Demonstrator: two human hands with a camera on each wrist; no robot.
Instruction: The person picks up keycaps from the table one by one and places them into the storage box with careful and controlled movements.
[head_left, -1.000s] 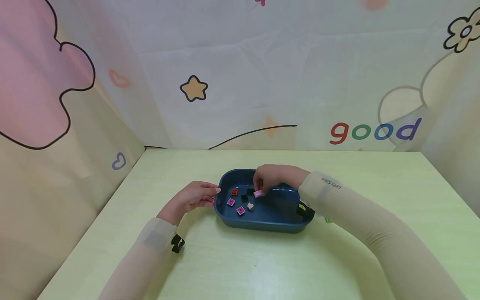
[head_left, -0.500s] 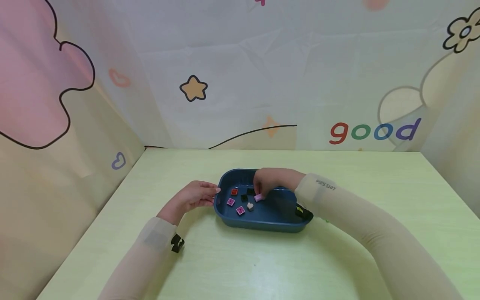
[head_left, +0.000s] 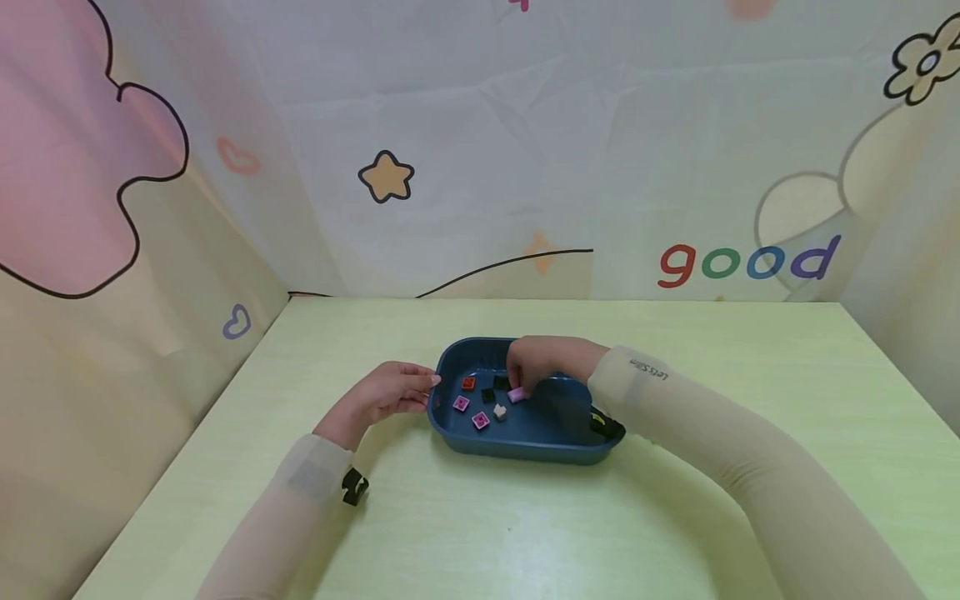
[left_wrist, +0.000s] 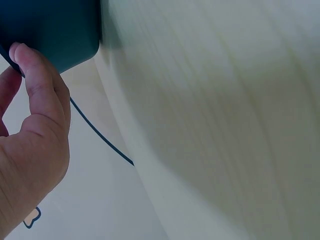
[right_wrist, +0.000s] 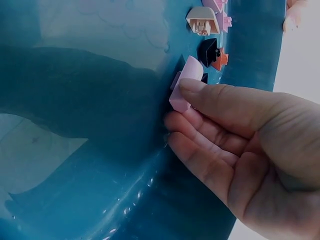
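Observation:
My right hand point(head_left: 534, 362) reaches inside a dark blue plastic tub point(head_left: 525, 452) and pinches a pink keycap point(right_wrist: 186, 85) between thumb and fingers, low at the tub's floor. Around the tub's left end my left hand point(head_left: 392, 390) grips the rim, thumb at the edge and fingers against the outer wall. Left of the pink keycap lie more keycaps: a white one point(head_left: 500, 412), an orange one point(head_left: 468, 383), a black one point(head_left: 488, 395) and two magenta-looking ones, the nearer of them a pink-edged keycap point(head_left: 481, 421). Another black keycap point(head_left: 500, 382) is right beside my right fingertips.
The tub stands on a pale green table point(head_left: 480, 533), towards its middle. A printed cloth point(head_left: 480, 167) hangs behind and along both sides. Black wrist mounts show at the left cuff point(head_left: 307, 471) and at the right cuff, over the tub's right end.
My right hand has lowered slightly with the pink keycap, bringing it down beside the others, then held still. The left hand and tub have stayed in place.

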